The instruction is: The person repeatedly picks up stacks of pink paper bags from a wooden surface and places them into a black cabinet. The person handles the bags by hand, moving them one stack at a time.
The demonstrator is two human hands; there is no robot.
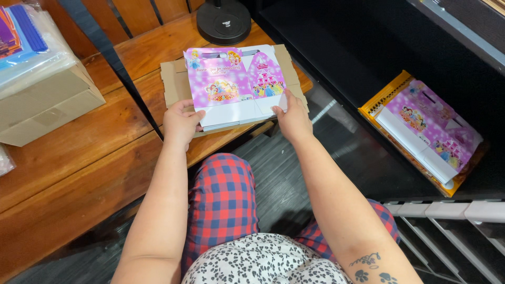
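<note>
- Wooden bench-like tabletop of reddish planks fills the left half of the view, and a dark glossy floor runs to the right of it.
- At the tabletop's left edge sits a plain cardboard box with a bagged stack of coloured sheets on top.
- Off to the right, on a dark shelf, a second pile of flat pink party boxes lies on a yellow-edged sheet.
- Near the tabletop's front right corner, a brown cardboard sheet acts as backing under the flat pink box stack: unfolded cartons, pink and purple with cartoon figures, white along the near edge.
- Left hand clamps the stack's near-left corner, thumb on top, apparently to square the pile.
- Right hand pinches the near-right edge, fingers pressing down so the sheets seem steadied.
</note>
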